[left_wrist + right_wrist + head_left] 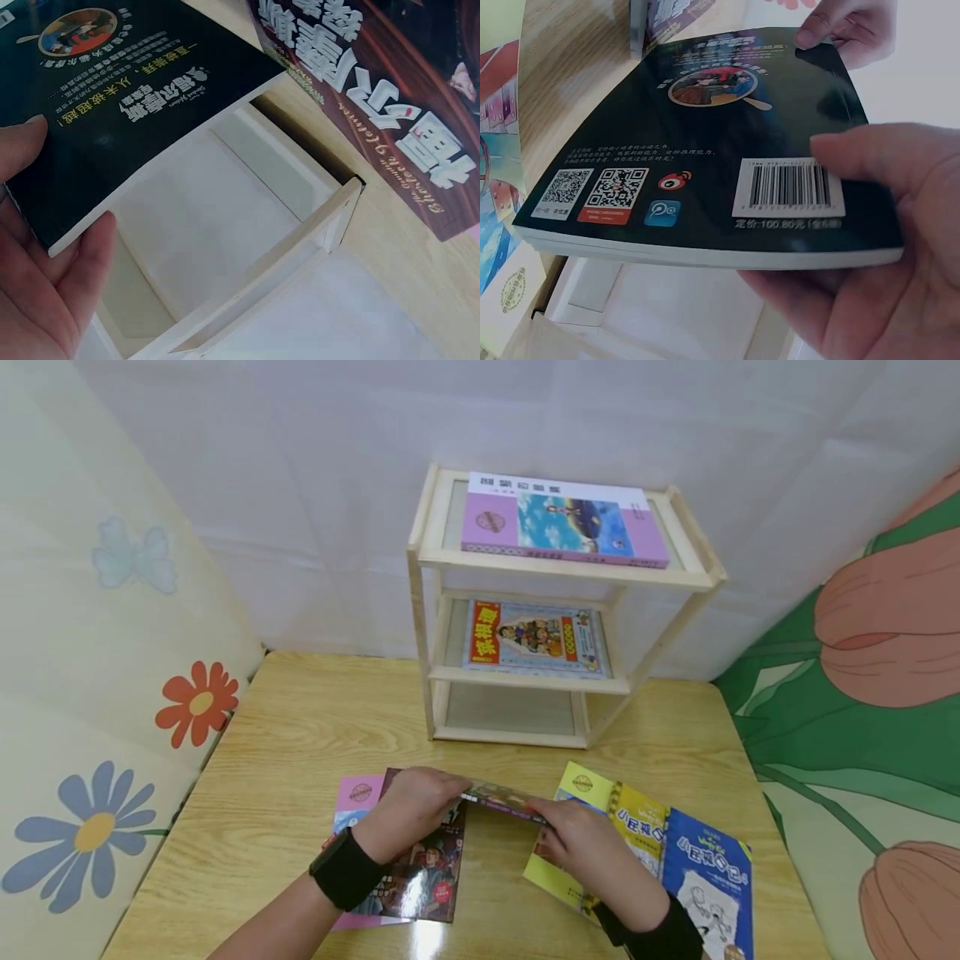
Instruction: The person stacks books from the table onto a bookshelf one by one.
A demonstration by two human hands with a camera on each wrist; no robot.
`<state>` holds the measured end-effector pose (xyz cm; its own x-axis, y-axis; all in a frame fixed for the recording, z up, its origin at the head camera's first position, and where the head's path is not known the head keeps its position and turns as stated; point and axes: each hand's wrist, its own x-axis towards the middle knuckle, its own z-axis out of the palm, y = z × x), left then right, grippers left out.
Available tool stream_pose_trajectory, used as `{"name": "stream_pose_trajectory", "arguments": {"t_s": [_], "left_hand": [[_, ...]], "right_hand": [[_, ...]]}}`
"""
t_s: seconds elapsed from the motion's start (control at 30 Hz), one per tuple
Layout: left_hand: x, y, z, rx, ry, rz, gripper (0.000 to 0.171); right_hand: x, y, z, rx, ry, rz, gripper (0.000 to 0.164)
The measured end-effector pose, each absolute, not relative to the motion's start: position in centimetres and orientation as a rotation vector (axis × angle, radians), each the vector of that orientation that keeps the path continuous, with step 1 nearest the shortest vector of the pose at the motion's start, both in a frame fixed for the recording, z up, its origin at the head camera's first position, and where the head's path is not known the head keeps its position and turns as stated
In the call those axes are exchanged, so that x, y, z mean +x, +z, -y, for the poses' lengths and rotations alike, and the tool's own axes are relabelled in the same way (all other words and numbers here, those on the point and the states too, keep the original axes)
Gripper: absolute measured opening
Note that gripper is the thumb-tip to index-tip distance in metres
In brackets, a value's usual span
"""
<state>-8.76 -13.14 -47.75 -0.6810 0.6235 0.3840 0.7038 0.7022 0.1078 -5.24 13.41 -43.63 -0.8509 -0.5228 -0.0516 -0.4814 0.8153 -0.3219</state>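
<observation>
Both hands hold one thin dark-covered book above the table, in front of the shelf. In the head view it is almost edge-on. My left hand grips one end and my right hand the other. The right wrist view shows the book's back cover with a barcode and QR codes, the right thumb on top and fingers beneath. At a corner of the cover in the left wrist view, the left hand pinches it. Under my left forearm lies a brown book on a pink one.
A three-level wooden shelf stands at the back of the table. A pink-and-white book lies on its top, a light-blue book on its middle level. Yellow books and a blue book lie at the right.
</observation>
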Motion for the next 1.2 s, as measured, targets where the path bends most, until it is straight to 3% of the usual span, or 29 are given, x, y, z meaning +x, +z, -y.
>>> {"name": "stream_pose_trajectory", "arguments": {"t_s": [0.37,0.6,0.67,0.87,1.03,1.2], "left_hand": [[-8.4,-46.6,12.6,-1.105,-0.393,2.544,0.023],[-8.0,-45.6,12.4,-1.122,-0.375,2.52,0.025],[-8.0,-45.3,12.3,-1.126,-0.369,2.5,0.027],[-8.1,-43.7,11.9,-1.157,-0.361,2.397,0.029],[-8.2,-41.0,11.4,-1.194,-0.343,2.358,0.028],[-8.2,-38.1,10.9,-1.202,-0.311,2.307,0.032]], "right_hand": [[-5.4,-44.6,-13.2,-0.72,-0.438,-2.87,0.04],[-5.4,-44.5,-13.4,-0.73,-0.455,-2.904,0.058],[-5.5,-44.3,-13.5,-0.764,-0.46,-2.956,0.058],[-5.7,-43.6,-14.4,-0.945,-0.464,-3.224,0.032],[-6.1,-42.3,-15.2,-1.081,-0.592,-3.353,0.036],[-6.0,-40.1,-15.5,-1.031,-0.619,-3.412,0.042]]}}
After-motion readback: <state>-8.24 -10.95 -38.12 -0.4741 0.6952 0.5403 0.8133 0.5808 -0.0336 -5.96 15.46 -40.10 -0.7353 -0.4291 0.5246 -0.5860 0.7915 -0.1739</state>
